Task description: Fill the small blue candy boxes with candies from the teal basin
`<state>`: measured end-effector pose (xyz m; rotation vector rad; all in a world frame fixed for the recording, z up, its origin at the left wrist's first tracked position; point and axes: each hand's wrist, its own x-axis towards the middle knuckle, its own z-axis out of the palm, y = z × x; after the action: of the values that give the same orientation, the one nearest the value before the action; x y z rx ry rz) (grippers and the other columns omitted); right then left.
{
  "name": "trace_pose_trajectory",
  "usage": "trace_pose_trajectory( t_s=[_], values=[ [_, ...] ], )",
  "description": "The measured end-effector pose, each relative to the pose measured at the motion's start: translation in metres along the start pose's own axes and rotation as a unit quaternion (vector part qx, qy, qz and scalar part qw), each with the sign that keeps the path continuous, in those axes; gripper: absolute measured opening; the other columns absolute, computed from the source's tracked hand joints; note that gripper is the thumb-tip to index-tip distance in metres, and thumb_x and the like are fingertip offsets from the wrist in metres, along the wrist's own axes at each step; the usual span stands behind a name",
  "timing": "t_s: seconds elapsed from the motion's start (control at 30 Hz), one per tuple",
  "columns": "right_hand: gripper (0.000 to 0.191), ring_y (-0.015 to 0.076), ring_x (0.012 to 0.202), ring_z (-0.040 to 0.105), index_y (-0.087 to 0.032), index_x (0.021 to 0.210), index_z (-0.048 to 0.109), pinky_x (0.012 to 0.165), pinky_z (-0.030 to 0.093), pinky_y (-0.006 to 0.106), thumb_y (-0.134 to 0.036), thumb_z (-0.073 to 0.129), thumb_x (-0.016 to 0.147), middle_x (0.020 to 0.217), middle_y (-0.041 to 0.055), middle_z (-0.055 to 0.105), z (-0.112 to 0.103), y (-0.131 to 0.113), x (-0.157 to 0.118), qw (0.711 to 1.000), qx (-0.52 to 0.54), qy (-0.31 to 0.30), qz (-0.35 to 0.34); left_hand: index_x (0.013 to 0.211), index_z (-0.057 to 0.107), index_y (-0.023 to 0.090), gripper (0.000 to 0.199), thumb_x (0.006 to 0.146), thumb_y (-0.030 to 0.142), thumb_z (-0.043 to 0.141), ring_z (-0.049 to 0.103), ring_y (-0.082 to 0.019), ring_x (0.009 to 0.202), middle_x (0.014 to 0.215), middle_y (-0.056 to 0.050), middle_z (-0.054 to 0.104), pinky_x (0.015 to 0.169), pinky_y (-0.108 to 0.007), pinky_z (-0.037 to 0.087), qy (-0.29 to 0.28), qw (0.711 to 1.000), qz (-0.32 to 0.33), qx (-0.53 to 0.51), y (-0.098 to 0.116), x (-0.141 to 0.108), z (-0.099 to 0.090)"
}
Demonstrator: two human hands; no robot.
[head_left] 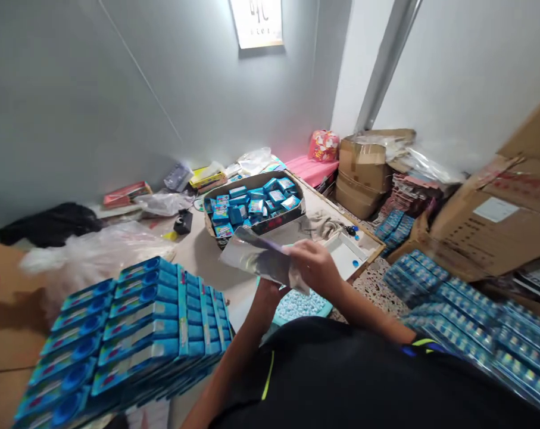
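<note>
"As I look down, the tabletop (198, 261) spreads ahead. At my left stands a stack of blue packs (136, 333), and a box (276, 224) of small blue packets (256, 206) sits ahead."

"What are your fingers holding?"

"Nearer me than the box is a clear plastic sheet (263, 260), pinched by my right hand (313, 265). My left hand (268, 293) is beneath it; I cannot tell its grip."

Wall sheet (259, 25) cut off above; held plastic (252, 257) seems blurred.
</note>
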<state>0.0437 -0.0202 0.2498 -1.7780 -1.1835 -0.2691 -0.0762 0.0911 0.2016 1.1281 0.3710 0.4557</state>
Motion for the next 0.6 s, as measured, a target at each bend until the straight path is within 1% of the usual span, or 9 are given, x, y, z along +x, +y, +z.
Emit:
trace_pose_trajectory(
  t_s=[0.1, 0.2, 0.27, 0.37, 0.4, 0.43, 0.5, 0.57, 0.6],
  values=[
    [0.03, 0.025, 0.1, 0.064, -0.027, 0.114, 0.075, 0.091, 0.049, 0.045, -0.019, 0.052, 0.096, 0.109, 0.0075, 0.073, 0.018, -0.011, -0.012, 0.994, -0.047, -0.081, -0.061, 0.114, 0.066, 0.022, 0.068, 0.068, 0.071, 0.078, 0.067, -0.028, 0.115, 0.119, -0.013, 0.07, 0.086, -0.039, 0.061, -0.009, 0.998, -0.039, -0.056, 0.003, 0.008, -0.001],
    [0.019, 0.0283, 0.116, 0.061, -0.029, 0.107, 0.075, 0.105, 0.04, 0.053, -0.026, 0.065, 0.092, 0.125, 0.0043, 0.071, 0.027, -0.018, -0.018, 0.988, -0.028, -0.13, -0.077, 0.103, 0.069, 0.018, 0.049, 0.075, 0.057, 0.08, 0.073, -0.022, 0.099, 0.105, -0.01, 0.075, 0.083, -0.032, 0.061, 0.068, 0.991, -0.071, -0.095, 0.007, 0.017, -0.009],
    [0.019, 0.0271, 0.121, 0.06, -0.03, 0.11, 0.074, 0.11, 0.037, 0.053, -0.028, 0.066, 0.092, 0.129, 0.0039, 0.069, 0.026, -0.018, -0.019, 0.993, -0.006, -0.103, -0.054, 0.105, 0.068, 0.019, 0.043, 0.08, 0.052, 0.077, 0.073, -0.02, 0.097, 0.102, -0.008, 0.075, 0.081, -0.031, 0.062, 0.096, 0.988, -0.072, -0.101, 0.01, 0.018, -0.014],
    [0.036, 0.0283, 0.127, 0.057, -0.024, 0.127, 0.067, 0.11, 0.038, 0.051, -0.031, 0.067, 0.091, 0.137, 0.0104, 0.064, 0.016, -0.011, -0.015, 0.998, 0.003, -0.015, 0.056, 0.109, 0.068, 0.019, 0.043, 0.083, 0.052, 0.074, 0.073, -0.024, 0.103, 0.102, -0.008, 0.076, 0.083, -0.037, 0.062, 0.075, 0.987, -0.083, -0.117, 0.02, 0.01, -0.015],
    [0.042, 0.0291, 0.125, 0.057, -0.022, 0.13, 0.066, 0.108, 0.041, 0.05, -0.034, 0.069, 0.09, 0.137, 0.0124, 0.063, 0.012, -0.008, -0.013, 0.996, 0.021, -0.009, 0.09, 0.108, 0.068, 0.019, 0.044, 0.083, 0.054, 0.074, 0.072, -0.025, 0.104, 0.102, -0.009, 0.076, 0.084, -0.039, 0.062, 0.067, 0.987, -0.086, -0.122, 0.024, 0.006, -0.014],
    [0.045, 0.0291, 0.12, 0.06, -0.02, 0.129, 0.066, 0.103, 0.046, 0.047, -0.037, 0.071, 0.088, 0.132, 0.0129, 0.066, 0.007, -0.005, -0.011, 0.991, 0.054, -0.027, 0.117, 0.107, 0.069, 0.019, 0.045, 0.082, 0.055, 0.074, 0.072, -0.026, 0.104, 0.101, -0.009, 0.077, 0.084, -0.04, 0.062, 0.063, 0.987, -0.084, -0.124, 0.027, 0.002, -0.013],
    [0.038, 0.0253, 0.097, 0.067, -0.017, 0.119, 0.071, 0.084, 0.053, 0.038, -0.04, 0.07, 0.089, 0.11, 0.0097, 0.073, 0.0, 0.001, -0.008, 0.974, 0.138, -0.098, 0.153, 0.106, 0.069, 0.019, 0.046, 0.08, 0.058, 0.075, 0.073, -0.025, 0.102, 0.103, -0.009, 0.077, 0.083, -0.039, 0.062, 0.069, 0.989, -0.071, -0.111, 0.032, -0.003, -0.012],
    [0.027, 0.0204, 0.076, 0.065, -0.016, 0.103, 0.076, 0.067, 0.05, 0.031, -0.037, 0.066, 0.091, 0.087, 0.0058, 0.074, -0.006, 0.004, -0.006, 0.961, 0.177, -0.124, 0.171, 0.104, 0.07, 0.02, 0.049, 0.075, 0.058, 0.079, 0.073, -0.023, 0.096, 0.102, -0.007, 0.076, 0.081, -0.037, 0.061, 0.09, 0.991, -0.071, -0.072, 0.034, -0.005, -0.016],
    [0.024, 0.0191, 0.071, 0.063, -0.016, 0.097, 0.077, 0.064, 0.047, 0.029, -0.035, 0.066, 0.09, 0.081, 0.0051, 0.073, -0.008, 0.005, -0.005, 0.963, 0.17, -0.114, 0.173, 0.099, 0.071, 0.018, 0.05, 0.072, 0.059, 0.081, 0.073, -0.022, 0.09, 0.096, -0.007, 0.076, 0.078, -0.035, 0.061, 0.1, 0.991, -0.084, -0.038, 0.035, -0.005, -0.02]
  ],
)
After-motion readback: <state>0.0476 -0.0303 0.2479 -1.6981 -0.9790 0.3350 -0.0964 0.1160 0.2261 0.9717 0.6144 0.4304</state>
